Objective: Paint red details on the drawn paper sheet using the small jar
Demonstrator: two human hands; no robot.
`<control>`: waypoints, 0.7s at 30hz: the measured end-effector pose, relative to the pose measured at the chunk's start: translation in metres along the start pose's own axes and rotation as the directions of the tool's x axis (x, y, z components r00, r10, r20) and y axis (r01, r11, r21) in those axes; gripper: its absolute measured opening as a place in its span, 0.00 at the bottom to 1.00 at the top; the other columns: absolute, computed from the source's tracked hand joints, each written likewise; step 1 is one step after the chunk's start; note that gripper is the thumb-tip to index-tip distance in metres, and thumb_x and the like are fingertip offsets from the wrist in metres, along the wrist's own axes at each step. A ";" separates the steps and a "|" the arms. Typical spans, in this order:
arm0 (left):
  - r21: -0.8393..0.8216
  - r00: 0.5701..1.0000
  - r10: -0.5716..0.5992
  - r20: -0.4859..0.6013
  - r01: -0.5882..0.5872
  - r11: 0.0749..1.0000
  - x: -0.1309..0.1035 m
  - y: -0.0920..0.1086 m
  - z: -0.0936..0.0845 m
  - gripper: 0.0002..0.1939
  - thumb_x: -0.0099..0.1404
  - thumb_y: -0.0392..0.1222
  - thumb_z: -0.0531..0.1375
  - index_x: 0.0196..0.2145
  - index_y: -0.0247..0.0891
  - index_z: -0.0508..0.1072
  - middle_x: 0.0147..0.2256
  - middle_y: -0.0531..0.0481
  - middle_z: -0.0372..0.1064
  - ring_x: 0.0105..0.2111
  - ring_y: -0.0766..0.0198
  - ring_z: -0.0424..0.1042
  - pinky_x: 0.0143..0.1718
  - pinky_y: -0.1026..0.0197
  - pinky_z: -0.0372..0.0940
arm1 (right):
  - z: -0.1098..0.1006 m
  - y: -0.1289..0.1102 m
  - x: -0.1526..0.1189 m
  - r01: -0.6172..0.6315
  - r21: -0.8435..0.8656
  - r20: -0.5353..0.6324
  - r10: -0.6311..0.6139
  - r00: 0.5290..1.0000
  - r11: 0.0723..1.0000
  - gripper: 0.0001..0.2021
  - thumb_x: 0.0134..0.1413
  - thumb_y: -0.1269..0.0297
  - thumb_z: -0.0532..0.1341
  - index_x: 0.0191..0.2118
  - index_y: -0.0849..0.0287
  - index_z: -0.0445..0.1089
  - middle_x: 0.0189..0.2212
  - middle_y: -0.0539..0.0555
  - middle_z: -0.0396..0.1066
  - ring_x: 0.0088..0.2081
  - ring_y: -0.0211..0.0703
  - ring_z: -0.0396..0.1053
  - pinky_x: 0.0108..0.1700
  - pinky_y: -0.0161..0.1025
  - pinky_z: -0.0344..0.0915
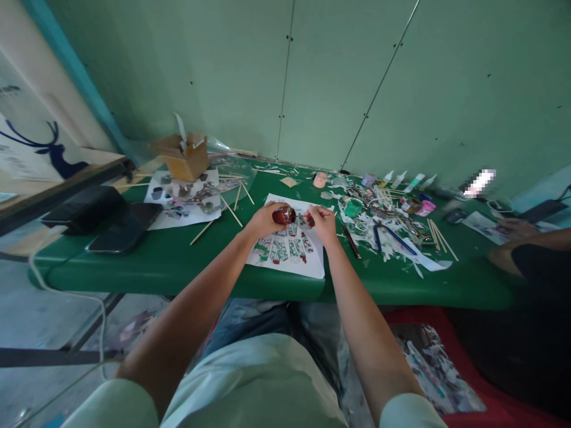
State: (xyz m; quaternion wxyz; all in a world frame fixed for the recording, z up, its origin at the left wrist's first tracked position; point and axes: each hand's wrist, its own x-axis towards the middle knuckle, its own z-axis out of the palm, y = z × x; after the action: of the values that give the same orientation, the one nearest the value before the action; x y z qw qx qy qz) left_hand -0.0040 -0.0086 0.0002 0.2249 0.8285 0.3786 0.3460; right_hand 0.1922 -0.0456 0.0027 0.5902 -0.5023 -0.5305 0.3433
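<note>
My left hand point(264, 221) is wrapped round a small jar of dark red liquid point(281, 216), tilted with its mouth toward the right. Close beside the jar's mouth, my right hand point(322, 222) pinches a thin reddish stick or brush point(305, 215), whose tip is too small to make out. Both hands are over a white paper sheet point(314, 265) lying on the green table. Several flat pieces patterned in green, white and dark red point(293, 249) lie in rows on that sheet.
At right are a green paint jar point(353, 207), blue-handled pliers point(394, 235), a dark pen point(351, 241), scraps and bottles. At left are a cardboard box point(186, 157), wooden sticks point(231, 210), and a phone point(125, 227). Another person's arm point(521, 232) rests at the far right.
</note>
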 end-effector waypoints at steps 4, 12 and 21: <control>0.004 1.000 0.017 -0.008 -0.017 1.000 0.000 -0.001 0.000 0.33 0.45 0.42 0.64 0.50 0.43 0.64 0.46 0.47 0.63 0.44 0.56 0.67 0.46 0.56 0.61 | -0.001 0.002 0.001 0.013 0.046 -0.046 -0.011 0.999 0.999 0.22 0.45 0.42 0.57 0.22 0.59 0.67 0.17 0.50 0.67 0.17 0.33 0.61 0.18 0.31 0.59; 0.002 1.000 -0.008 0.000 0.008 1.000 0.000 0.000 -0.001 0.32 0.45 0.43 0.64 0.50 0.43 0.64 0.48 0.46 0.62 0.46 0.55 0.66 0.47 0.56 0.61 | -0.002 0.001 0.001 -0.003 0.131 -0.039 0.008 0.999 0.991 0.21 0.45 0.43 0.58 0.22 0.60 0.67 0.16 0.50 0.66 0.16 0.33 0.61 0.17 0.31 0.59; 0.016 1.000 0.001 -0.010 -0.001 1.000 0.001 -0.002 0.001 0.31 0.45 0.43 0.64 0.49 0.43 0.63 0.48 0.47 0.63 0.46 0.55 0.66 0.47 0.55 0.60 | -0.004 0.000 0.001 -0.035 0.218 -0.080 0.054 0.995 0.975 0.20 0.45 0.45 0.60 0.21 0.59 0.64 0.14 0.47 0.64 0.15 0.31 0.60 0.16 0.30 0.59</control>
State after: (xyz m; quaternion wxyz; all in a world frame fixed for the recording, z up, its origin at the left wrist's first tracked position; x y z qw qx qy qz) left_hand -0.0042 -0.0065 -0.0015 0.2162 0.8286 0.3820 0.3474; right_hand 0.1964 -0.0453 0.0030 0.6558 -0.4609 -0.4528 0.3905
